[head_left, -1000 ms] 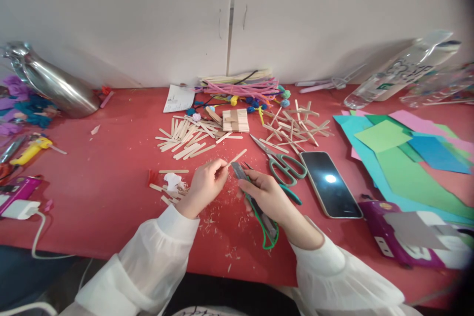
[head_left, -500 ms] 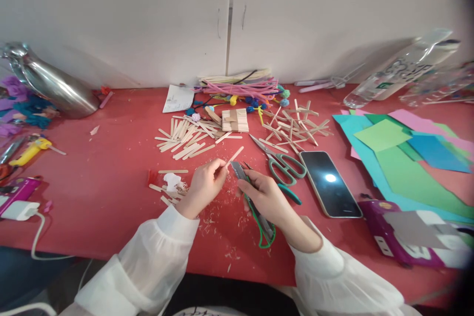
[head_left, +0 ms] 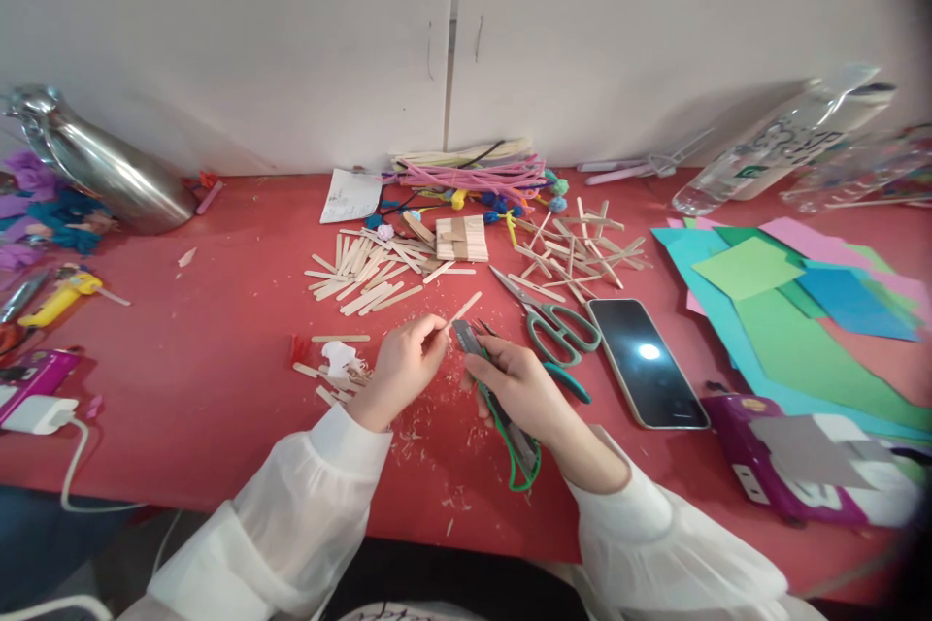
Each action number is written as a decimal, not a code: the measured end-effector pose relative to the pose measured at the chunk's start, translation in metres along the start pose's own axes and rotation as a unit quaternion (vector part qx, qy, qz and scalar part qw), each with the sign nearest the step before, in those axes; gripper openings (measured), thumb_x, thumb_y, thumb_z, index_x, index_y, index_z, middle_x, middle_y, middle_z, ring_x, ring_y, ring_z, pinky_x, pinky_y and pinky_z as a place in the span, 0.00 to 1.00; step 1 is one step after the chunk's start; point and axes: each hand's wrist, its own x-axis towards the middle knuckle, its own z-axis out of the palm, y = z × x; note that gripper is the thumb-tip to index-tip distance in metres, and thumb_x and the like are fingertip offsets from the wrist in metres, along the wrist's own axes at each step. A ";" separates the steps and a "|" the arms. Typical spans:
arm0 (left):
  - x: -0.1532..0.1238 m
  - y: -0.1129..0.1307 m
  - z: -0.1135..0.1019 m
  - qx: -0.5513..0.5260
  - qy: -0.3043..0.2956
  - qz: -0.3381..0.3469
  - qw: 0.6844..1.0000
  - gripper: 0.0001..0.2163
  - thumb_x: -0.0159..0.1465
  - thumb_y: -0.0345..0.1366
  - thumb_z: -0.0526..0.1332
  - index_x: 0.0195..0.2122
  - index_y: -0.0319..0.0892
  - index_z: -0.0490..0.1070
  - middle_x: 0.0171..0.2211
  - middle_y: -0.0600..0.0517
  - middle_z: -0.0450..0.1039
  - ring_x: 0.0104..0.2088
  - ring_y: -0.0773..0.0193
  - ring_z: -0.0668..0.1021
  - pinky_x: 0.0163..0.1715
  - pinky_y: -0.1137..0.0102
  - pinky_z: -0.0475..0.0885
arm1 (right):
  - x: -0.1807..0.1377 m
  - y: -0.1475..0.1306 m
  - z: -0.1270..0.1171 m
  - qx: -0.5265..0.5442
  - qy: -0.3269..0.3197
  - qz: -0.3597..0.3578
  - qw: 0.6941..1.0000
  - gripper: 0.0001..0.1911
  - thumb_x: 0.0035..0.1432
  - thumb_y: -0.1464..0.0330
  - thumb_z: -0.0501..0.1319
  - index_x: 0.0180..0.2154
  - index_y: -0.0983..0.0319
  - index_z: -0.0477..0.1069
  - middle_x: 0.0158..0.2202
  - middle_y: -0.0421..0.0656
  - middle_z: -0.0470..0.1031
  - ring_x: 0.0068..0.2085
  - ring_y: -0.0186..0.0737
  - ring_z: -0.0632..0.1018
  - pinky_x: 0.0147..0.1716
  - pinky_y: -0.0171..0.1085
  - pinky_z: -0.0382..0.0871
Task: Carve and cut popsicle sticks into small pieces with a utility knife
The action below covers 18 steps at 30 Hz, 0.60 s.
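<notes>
Between thumb and fingers, my left hand (head_left: 410,359) pinches a thin wooden craft stick (head_left: 466,307), its free end pointing up and to the right. My right hand (head_left: 518,383) is wrapped round a utility knife (head_left: 518,451) with a green-edged handle. The knife's blade end lies close beside the stick; whether they touch I cannot tell. Pale wood shavings (head_left: 415,437) are scattered on the red table below my hands. Just beyond my right hand lie scissors (head_left: 560,328) with grey-green handles, and a teal-handled tool (head_left: 568,382) is partly hidden by that hand.
Loose craft sticks (head_left: 364,267) lie beyond my hands, beside a banded bundle (head_left: 462,240). Joined sticks (head_left: 582,247) stand to their right. A phone (head_left: 648,364), coloured paper (head_left: 793,330) and a purple power strip (head_left: 757,466) are at right. A steel jug (head_left: 116,165) and yellow glue gun (head_left: 62,299) are at left.
Almost nothing differs. The craft stick's tip has shifted very slightly right and down, and the knife remains beside it in my right hand.
</notes>
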 end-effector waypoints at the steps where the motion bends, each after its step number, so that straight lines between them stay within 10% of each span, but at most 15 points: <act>1: 0.000 0.000 0.000 0.001 -0.003 0.000 1.000 0.08 0.64 0.36 0.50 0.32 0.41 0.66 0.23 0.55 0.68 0.23 0.68 0.70 0.26 0.75 0.62 | 0.000 0.001 0.000 -0.005 0.002 -0.001 1.000 0.09 0.53 0.62 0.54 0.30 0.61 0.61 0.21 0.34 0.66 0.13 0.28 0.67 0.11 0.29 0.61; 18: 0.002 -0.003 0.001 0.041 -0.010 -0.027 0.999 0.10 0.62 0.35 0.52 0.26 0.41 0.67 0.21 0.56 0.66 0.22 0.69 0.69 0.25 0.76 0.59 | 0.005 0.015 -0.002 -0.345 0.087 -0.124 0.926 0.09 0.53 0.70 0.50 0.33 0.62 0.68 0.22 0.42 0.71 0.23 0.38 0.72 0.22 0.32 0.61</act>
